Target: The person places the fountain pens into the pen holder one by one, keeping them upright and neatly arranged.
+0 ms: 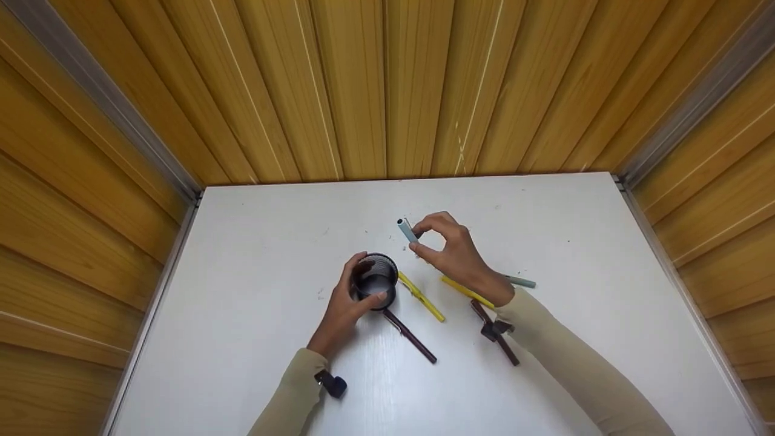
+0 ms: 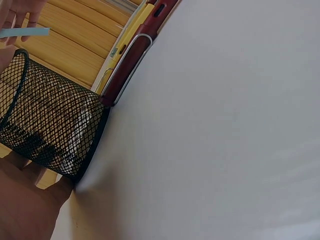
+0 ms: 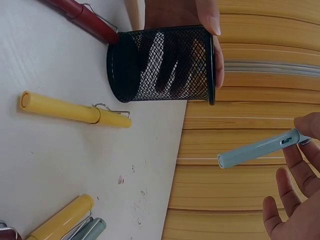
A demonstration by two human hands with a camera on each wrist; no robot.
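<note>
Pale blue plastic pen (image 1: 407, 231), pinched near its upper end between the thumb and curled fingertips of a person's right hand (image 1: 455, 254), is held clear of a white rectangular tabletop (image 1: 260, 242), its free end pointing toward the back of the table. In the right wrist view the pen (image 3: 257, 150) hangs in the air against the wall, above and to one side of the mouth of a black wire-mesh cylindrical pen cup (image 3: 162, 64).

The cup (image 1: 375, 281) stands upright on the table near its middle, and the left hand (image 1: 345, 309) grips it, fingers and thumb curled round its mesh wall. The left wrist view shows the mesh cup (image 2: 47, 117) close up, with the palm against its side.

Lying flat on the tabletop beside the cup are a yellow clip pen (image 1: 421, 297), a dark maroon clip pen (image 1: 410, 336) whose end touches the cup's base, a second yellow pen (image 1: 466, 292) partly under the right wrist, a grey-green pen (image 1: 522, 282) showing beyond that wrist, and another maroon pen (image 1: 496, 333) near the right forearm.

The white surface carries small dark specks and scuffs. Walls of vertical honey-coloured wooden slats (image 1: 387, 85) enclose the table on three sides, with grey metal strips (image 1: 103, 97) running up the corners. Both arms wear beige long sleeves (image 1: 569, 363).
</note>
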